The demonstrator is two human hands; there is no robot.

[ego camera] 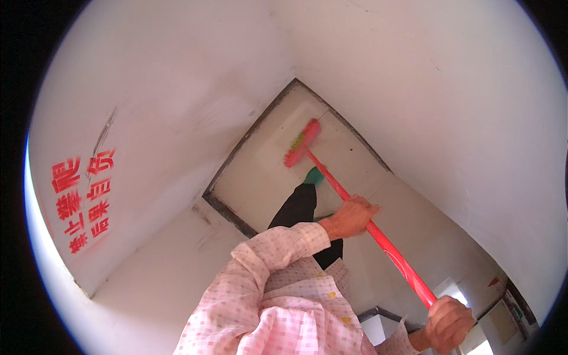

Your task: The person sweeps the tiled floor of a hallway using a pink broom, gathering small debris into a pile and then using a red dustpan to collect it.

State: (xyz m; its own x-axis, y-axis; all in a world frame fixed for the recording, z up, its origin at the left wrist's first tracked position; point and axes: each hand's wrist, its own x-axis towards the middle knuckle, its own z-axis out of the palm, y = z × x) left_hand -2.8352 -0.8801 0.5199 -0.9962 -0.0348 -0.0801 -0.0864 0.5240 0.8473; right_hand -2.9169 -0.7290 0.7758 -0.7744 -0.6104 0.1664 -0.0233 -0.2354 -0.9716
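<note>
A broom with a red handle point(395, 256) slants across the view from lower right to upper middle. Its red head with red and yellow-green bristles point(303, 142) rests on the pale tiled floor point(262, 164), slightly blurred. My left hand point(353, 216) grips the handle around its middle. Around the handle's upper end, at lower right, my right hand point(449, 323) is closed. Just below the broom head is one of my green shoes point(314, 176). A small dark speck point(351, 149) lies on the floor to the right of the head.
White walls meet in a corner beyond the broom, with a dark baseboard point(242, 142) along the floor. The left wall point(177, 88) bears red writing point(84, 199) and dark scuffs. A doorway-like opening point(501, 319) with brighter areas shows at lower right.
</note>
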